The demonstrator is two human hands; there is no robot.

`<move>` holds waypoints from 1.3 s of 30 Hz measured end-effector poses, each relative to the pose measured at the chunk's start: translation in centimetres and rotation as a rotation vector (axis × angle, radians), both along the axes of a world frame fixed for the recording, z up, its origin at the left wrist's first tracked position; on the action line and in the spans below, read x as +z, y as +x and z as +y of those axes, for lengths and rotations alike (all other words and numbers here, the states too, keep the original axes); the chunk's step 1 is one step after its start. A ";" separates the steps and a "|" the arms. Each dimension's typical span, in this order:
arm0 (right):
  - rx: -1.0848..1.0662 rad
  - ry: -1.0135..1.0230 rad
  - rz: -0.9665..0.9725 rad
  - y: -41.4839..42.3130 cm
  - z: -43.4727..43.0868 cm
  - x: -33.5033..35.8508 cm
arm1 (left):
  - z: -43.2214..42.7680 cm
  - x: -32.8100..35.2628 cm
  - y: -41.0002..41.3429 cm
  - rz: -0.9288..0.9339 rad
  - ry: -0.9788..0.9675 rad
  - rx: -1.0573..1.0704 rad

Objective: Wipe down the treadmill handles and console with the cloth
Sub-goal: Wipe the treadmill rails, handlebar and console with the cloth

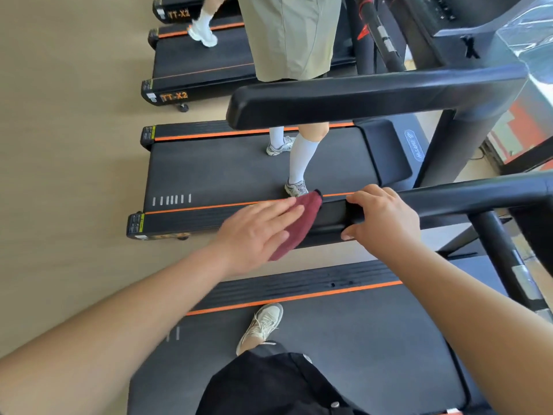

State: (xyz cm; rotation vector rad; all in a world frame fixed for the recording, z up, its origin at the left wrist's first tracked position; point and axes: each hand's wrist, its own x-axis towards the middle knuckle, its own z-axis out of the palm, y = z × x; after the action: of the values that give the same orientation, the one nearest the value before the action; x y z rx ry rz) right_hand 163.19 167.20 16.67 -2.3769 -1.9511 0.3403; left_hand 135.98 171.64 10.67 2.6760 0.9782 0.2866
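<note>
cloth (302, 226) under left hand (254, 235), handle (449, 199) end hidden

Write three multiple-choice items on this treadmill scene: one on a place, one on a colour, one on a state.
1. Where is the cloth?
A. on the walking belt
B. on the end of the near handle, under the left hand
C. on the console

2. What colour is the cloth?
A. blue
B. white
C. maroon

3. What is the right hand doing?
A. gripping the near handle
B. hanging free
C. holding the cloth

Answers:
1 B: the cloth drapes over the handle's end, beneath flat fingers.
2 C: its fabric is dark red.
3 A: its fingers curl round the bar.
</note>
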 end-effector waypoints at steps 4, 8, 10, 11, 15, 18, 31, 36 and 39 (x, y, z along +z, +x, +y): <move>0.055 0.008 0.081 0.7 -0.8 0.0 | 0.2 0.4 0.3 0.073 -0.108 0.147; 0.007 0.159 0.293 3.6 -2.1 1.0 | -0.5 1.2 7.6 0.252 0.069 0.316; -0.051 0.277 0.282 5.7 -3.2 1.2 | -1.0 1.5 11.0 0.271 0.089 0.315; -0.082 0.314 0.281 6.9 -3.8 1.3 | -1.2 1.5 11.9 0.263 0.094 0.290; -0.185 0.314 0.318 10.4 -6.5 1.9 | -2.2 1.0 10.4 0.281 0.150 0.057; -0.256 0.291 0.336 12.1 -8.4 2.1 | -1.2 0.8 9.8 0.319 0.147 -0.030; -0.519 0.382 0.180 19.1 -7.3 1.1 | 0.4 1.6 25.0 0.252 0.054 -0.168; -0.655 0.355 0.158 22.1 -9.8 1.5 | 2.4 3.2 30.4 0.333 -0.075 -0.283; -0.693 0.326 0.127 23.6 -11.1 2.1 | 2.6 4.0 36.7 0.289 -0.172 -0.275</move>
State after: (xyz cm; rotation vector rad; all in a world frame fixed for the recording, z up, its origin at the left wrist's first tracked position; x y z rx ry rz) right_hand 186.76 156.10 18.79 -2.5261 -0.9399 0.1134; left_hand 172.68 174.24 14.62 2.6919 0.6574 -0.2359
